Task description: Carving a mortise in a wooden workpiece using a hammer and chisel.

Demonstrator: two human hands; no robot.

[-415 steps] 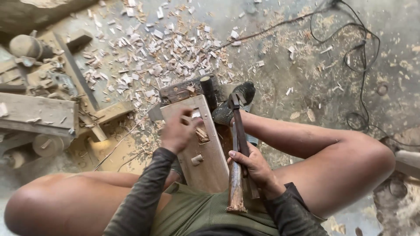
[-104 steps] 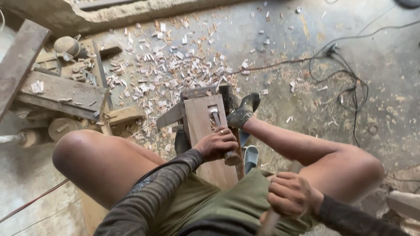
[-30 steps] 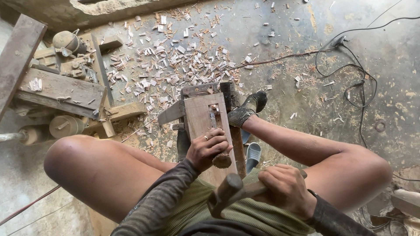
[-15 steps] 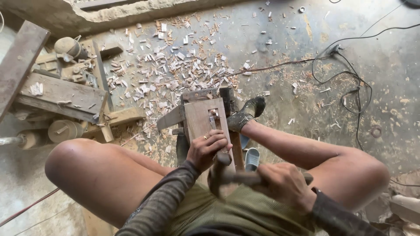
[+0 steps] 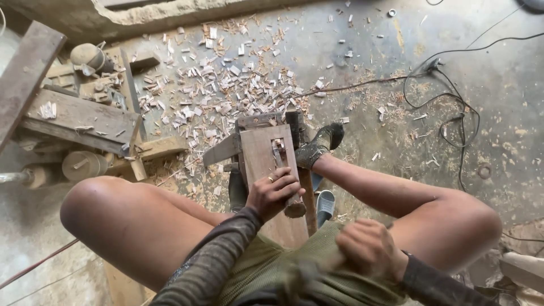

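While a wooden plank (image 5: 266, 170) is propped lengthwise between the seated person's bare knees, its far end is seen resting against a dark wooden block (image 5: 271, 120) on the concrete floor (image 5: 498, 102). Item one: left hand (image 5: 276, 191), grip clenched around a wooden-handled chisel (image 5: 286, 184), whose blade is set in a rectangular slot cut near the far end of the plank; a ring is worn on one finger. Item two: right hand (image 5: 368, 249), low over the lap near the olive shorts (image 5: 294, 272), blurred; its grip appears closed, but what is grasped cannot be told. Item three: a foot in a dark, dusty sock (image 5: 320, 144), pressed against the right side of the plank near the block. Item four: a pale sandal (image 5: 325, 204), lying on the floor just beside the plank, under the right leg. Item five: wood chips (image 5: 215, 90), scattered thickly over the floor beyond the plank and thinning towards the right. Item six: a black cable (image 5: 453, 107), looped loosely on the floor well to the right. Item seven: a stack of weathered boards (image 5: 79, 113) with cylindrical wooden pieces (image 5: 79, 164) among them, lying to the left, well apart from the plank. Long dark striped sleeves are worn on both forearms
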